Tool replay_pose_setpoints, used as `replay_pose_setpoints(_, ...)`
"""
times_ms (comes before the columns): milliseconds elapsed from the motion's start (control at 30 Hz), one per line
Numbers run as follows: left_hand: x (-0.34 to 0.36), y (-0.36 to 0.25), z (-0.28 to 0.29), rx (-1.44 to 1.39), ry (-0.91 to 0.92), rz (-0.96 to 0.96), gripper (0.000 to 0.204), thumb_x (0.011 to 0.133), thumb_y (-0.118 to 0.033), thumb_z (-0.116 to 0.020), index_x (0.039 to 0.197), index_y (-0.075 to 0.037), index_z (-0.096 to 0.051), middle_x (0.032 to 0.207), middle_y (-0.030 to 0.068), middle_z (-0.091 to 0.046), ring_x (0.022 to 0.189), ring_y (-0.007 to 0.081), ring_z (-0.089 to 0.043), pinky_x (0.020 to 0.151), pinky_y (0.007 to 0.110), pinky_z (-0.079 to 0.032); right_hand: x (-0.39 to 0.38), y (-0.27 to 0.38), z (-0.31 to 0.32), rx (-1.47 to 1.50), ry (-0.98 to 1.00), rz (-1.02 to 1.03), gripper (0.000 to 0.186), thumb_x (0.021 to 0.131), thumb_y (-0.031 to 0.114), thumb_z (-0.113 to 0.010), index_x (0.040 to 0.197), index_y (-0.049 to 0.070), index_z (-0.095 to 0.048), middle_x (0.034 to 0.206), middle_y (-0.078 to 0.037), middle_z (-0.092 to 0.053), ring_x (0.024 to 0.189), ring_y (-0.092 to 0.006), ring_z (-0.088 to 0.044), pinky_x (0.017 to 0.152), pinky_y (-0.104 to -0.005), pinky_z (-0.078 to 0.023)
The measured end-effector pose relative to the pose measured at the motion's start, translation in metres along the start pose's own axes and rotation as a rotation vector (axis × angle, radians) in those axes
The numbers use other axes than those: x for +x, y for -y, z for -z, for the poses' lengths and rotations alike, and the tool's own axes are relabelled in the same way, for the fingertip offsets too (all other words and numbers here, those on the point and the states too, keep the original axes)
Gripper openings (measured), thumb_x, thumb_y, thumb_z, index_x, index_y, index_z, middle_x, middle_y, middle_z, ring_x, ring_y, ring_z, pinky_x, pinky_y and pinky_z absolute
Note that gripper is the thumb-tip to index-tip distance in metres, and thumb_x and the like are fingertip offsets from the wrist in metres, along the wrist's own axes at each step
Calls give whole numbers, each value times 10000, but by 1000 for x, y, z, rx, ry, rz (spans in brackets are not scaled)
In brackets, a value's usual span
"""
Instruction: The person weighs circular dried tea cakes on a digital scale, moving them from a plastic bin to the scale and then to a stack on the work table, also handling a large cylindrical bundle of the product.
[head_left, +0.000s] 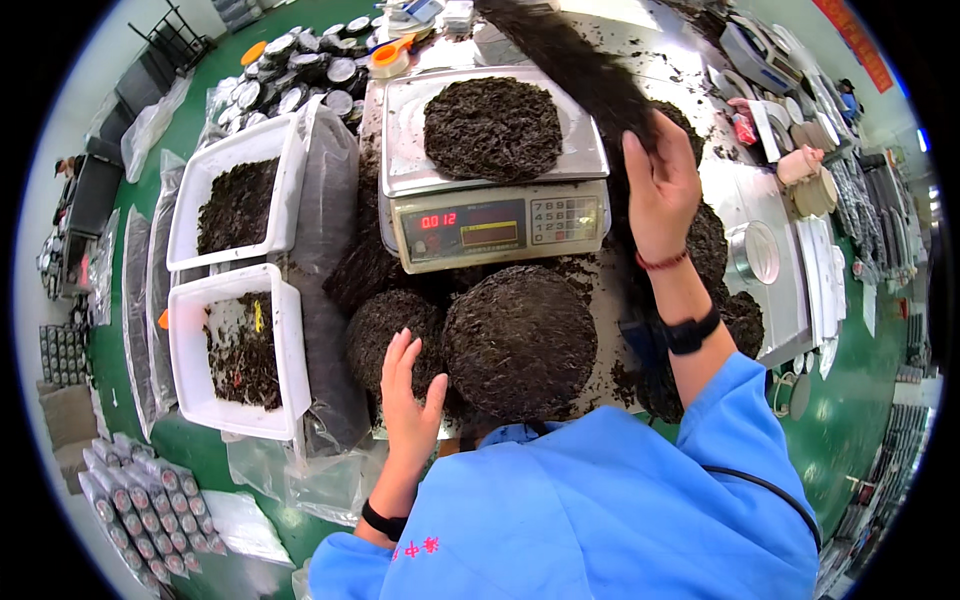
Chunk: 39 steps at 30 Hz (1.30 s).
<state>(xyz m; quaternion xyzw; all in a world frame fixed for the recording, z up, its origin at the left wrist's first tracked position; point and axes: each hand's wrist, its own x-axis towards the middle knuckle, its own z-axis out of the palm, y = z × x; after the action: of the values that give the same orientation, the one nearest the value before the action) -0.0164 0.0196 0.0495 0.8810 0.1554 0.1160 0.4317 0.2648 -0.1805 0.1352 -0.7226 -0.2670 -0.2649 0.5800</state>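
Observation:
A round, dark cake of what looks like dried seaweed (492, 130) lies flat on the steel pan of a digital scale (462, 228) with a lit red display. My right hand (662, 195) grips a second dried seaweed cake (580, 65) by its lower edge, to the right of the pan. That cake is tilted nearly edge-on and smeared by motion. My left hand (405, 405) is open, fingers apart, over the near left of the table, with nothing in it. Beside it are a large round cake (520, 340) and a smaller one (395, 335).
Two white plastic tubs (290, 200) with dark scraps stand left of the scale. More dark cakes (710, 250) are stacked under my right arm. An orange tape dispenser (392, 55) sits behind the scale, near a heap of packed round cakes (300, 75).

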Motion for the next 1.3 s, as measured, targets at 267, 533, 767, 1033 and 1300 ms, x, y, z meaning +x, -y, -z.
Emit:
replay_pose_setpoints(267, -15, -7, -28, -8, 25, 147, 795, 786, -217, -744, 1428, 20, -341, 1478, 208, -347, 1373, 361, -324, 1133, 436, -263, -18, -63, -31, -491, 546, 446, 397, 816, 86, -691, 1203, 85, -607, 1259, -93, -615, 1232, -240, -539, 1062, -391, -410)
replay_pose_setpoints(533, -3, -6, -48, 44, 120, 143, 959, 751, -315, -790, 1473, 18, -253, 1488, 220, -308, 1395, 382, -259, 1144, 459, -231, -152, -29, 58, -282, 754, -342, 502, 883, 301, -678, 1248, -25, -569, 1284, -199, -570, 1214, -332, -521, 1042, -392, -401)
replay_pose_setpoints(767, -3, -18, -47, 126, -8, 15, 897, 727, -217, -821, 1442, -23, -316, 1428, 197, -358, 1378, 353, -263, 1133, 443, -236, -154, 6, 58, -125, 615, -465, 456, 844, 136, -723, 1236, -8, -540, 1178, -123, -608, 1123, -218, -557, 968, -331, -443)
replay_pose_setpoints(1033, 14, -33, -13, -1243, 146, 531, 589, 898, -5, -600, 1425, -15, -337, 1322, 118, -534, 1172, 176, -539, 1019, 329, -415, -129, 21, 56, 484, 408, -854, 456, 864, 10, -668, 1277, 26, -474, 1071, -59, -620, 976, -108, -579, 876, -244, -463)
replay_pose_setpoints(1300, 30, -27, 20, -1168, 113, 318, 364, 915, -6, -604, 1271, 2, -529, 1236, 89, -611, 1112, 169, -580, 990, 323, -440, -97, 42, 32, 525, 384, -655, 434, 876, -2, -661, 1272, 25, -485, 1084, -57, -613, 975, -96, -574, 863, -244, -472)
